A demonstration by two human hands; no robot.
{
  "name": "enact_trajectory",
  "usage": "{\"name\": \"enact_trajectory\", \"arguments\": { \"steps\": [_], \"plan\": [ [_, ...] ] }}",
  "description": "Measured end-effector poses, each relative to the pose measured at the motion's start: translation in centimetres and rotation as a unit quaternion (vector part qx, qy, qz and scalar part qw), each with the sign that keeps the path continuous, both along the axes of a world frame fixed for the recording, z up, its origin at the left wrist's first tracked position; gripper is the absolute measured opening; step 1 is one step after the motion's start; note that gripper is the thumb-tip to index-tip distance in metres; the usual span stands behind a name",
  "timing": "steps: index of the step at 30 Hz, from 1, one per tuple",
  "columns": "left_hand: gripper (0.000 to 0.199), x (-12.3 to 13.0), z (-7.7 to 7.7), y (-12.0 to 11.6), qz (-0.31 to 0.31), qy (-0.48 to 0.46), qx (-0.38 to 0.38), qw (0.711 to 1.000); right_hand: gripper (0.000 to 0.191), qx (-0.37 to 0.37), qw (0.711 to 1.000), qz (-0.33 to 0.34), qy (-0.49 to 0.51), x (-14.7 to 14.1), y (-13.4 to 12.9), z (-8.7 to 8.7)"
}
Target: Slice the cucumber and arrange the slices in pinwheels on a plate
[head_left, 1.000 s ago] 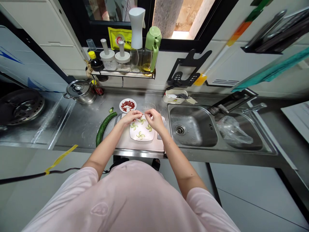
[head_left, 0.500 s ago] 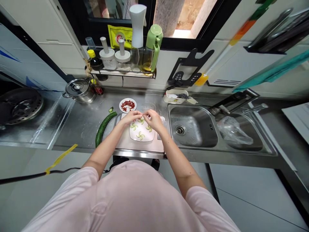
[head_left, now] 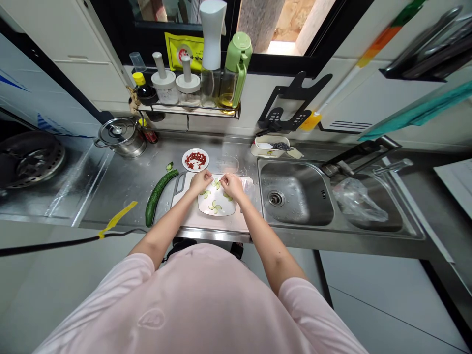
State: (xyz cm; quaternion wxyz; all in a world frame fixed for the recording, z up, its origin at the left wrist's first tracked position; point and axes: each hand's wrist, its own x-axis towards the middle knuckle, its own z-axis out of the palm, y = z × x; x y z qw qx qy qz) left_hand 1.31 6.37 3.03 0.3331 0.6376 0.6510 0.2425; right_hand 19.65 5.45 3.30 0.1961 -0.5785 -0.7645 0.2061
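A white plate (head_left: 204, 202) carries pale green cucumber slices (head_left: 214, 207) with darker rims, set in a pinwheel pattern. Beside it lies a dark green cucumber (head_left: 157, 204). A smaller white plate (head_left: 195, 167) holds bright red pieces (head_left: 195, 160). The person's T-shirt (head_left: 184, 305) is pale pink.

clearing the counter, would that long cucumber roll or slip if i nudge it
The cucumber will probably roll if nudged sideways, since it looks round and lies on its side, though its gentle curve may make the roll uneven. The shiny, wet-looking stainless steel counter may let it slide easily. It looks stiff rather than floppy.
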Motion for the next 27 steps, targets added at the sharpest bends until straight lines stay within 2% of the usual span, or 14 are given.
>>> {"name": "enact_trajectory", "arguments": {
  "steps": [6, 12, 27],
  "plan": [
    [0.017, 1.4, -0.6, -0.2, -0.022, 0.078, -0.016, 0.997, 0.015, -0.027, 0.998, -0.012, -0.062, -0.9, -0.2, -1.5],
    [0.017, 2.2, -1.0, -0.2, -0.033, 0.133, -0.009, 0.991, 0.017, -0.037, 0.995, -0.006, -0.091, -1.3, -0.1, -2.1],
    [0.018, 2.7, -1.8, 0.2, -0.021, 0.162, -0.018, 0.986, 0.018, -0.021, 0.993, 0.009, -0.114, -1.4, 0.2, -2.9]
  ]
}}
